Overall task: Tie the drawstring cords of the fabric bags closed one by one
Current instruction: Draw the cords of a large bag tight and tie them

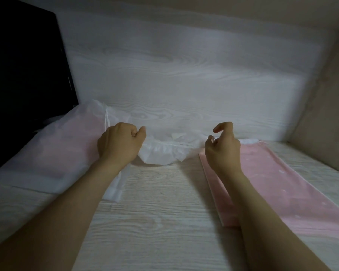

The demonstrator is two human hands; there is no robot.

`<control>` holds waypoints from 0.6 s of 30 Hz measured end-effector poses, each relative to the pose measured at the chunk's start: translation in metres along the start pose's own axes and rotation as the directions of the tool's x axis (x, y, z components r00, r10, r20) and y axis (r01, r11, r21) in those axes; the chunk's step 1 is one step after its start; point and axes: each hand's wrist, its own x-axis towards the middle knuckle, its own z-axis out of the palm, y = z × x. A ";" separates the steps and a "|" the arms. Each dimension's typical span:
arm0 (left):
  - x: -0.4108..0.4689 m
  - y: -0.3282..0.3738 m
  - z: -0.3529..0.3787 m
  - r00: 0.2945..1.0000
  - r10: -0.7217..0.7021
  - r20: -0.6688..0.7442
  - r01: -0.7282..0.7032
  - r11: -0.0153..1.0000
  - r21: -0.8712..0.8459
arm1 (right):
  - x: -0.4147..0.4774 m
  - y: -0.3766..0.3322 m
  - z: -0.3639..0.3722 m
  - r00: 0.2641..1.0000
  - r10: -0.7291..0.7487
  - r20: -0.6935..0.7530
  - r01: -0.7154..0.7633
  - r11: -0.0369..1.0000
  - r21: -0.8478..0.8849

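A sheer white drawstring bag [160, 153] hangs with its gathered mouth stretched between my two hands, just above the table. My left hand [119, 143] is curled into a fist at the left end of the gathered mouth, thumb pressed on the forefinger, gripping the drawstring cord [177, 144]. My right hand [223, 147] pinches the right end with thumb and fingers, its forefinger hooked upward. The cord ends are hidden inside both hands. A second white bag [47, 149] with something pink inside lies at the left. A pink bag [282, 184] lies at the right under my right forearm.
A black monitor [25, 75] stands at the far left, its lower edge behind the left bag. The pale wood-grain table [160, 212] meets a wood-grain back panel [184, 75]. A beige side wall [325, 114] closes off the right.
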 end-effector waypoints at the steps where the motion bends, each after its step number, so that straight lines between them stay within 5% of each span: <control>1: 0.001 -0.001 -0.001 1.000 -0.016 -0.027 0.017 0.999 0.034 | 0.000 0.002 0.000 1.000 -0.019 -0.005 0.019 0.998 -0.053; 6: 0.005 -0.009 -0.002 0.973 -0.123 -0.193 0.147 0.983 0.113 | 0.007 0.016 -0.009 0.999 -0.020 -0.047 -0.004 0.887 -0.461; 10: 0.007 -0.019 0.004 0.966 0.003 -0.257 0.024 0.995 0.100 | 0.008 0.019 -0.005 0.999 0.013 -0.036 -0.031 0.818 -0.574; 14: 0.005 -0.017 0.002 0.981 0.092 -0.170 -0.088 0.996 0.034 | 0.001 0.018 -0.006 0.988 0.088 0.124 0.001 0.814 -0.581; 18: -0.003 0.001 0.001 0.976 0.194 0.094 -0.197 0.980 0.019 | -0.001 0.009 -0.003 0.982 0.150 0.112 -0.041 0.757 -0.653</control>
